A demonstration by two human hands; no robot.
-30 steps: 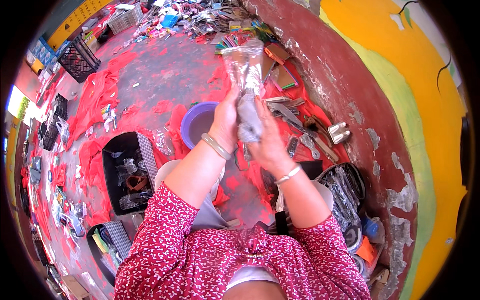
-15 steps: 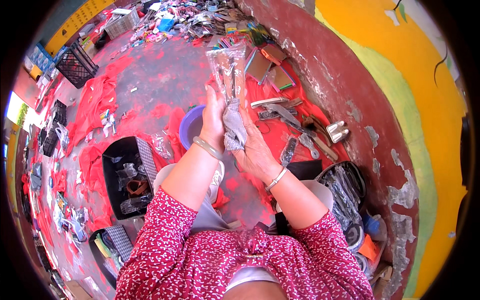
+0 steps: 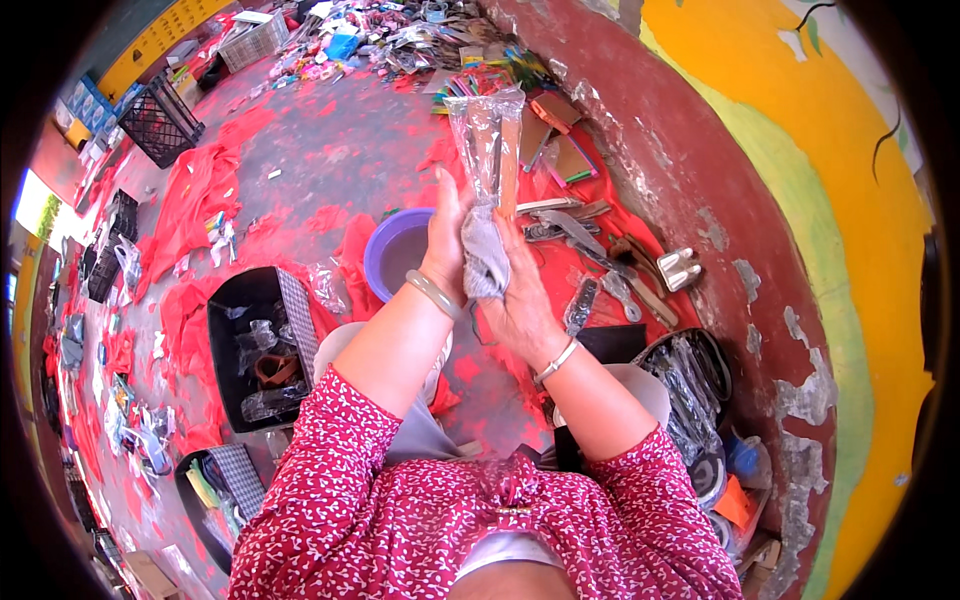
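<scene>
A clear plastic packet [image 3: 492, 135] with a long brown piece inside stands up between my hands. A crumpled grey cloth [image 3: 484, 252] lies over its lower end. My left hand [image 3: 447, 235], a pale bangle on its wrist, presses the packet's left side with fingers together and pointing away; part of its grip is hidden. Around the cloth and the packet's right side is my right hand [image 3: 522, 290], closed, with a silver bracelet. Just left of and beyond my left hand sits a purple basin [image 3: 376, 258].
At the left are a black box [image 3: 229, 375] with wrapped items and a smaller open box [image 3: 240, 480]. A bag of plastic-wrapped things [image 3: 690, 385] lies at the right. Brushes and strips lie on red sheeting [image 3: 560, 262] beside the peeling wall [image 3: 720, 180]. A black crate [image 3: 160, 122] stands farther back.
Both hands and the packet have shifted a little right in view. The grey cloth sits slightly differently against the packet, and the left fingers are straighter.
</scene>
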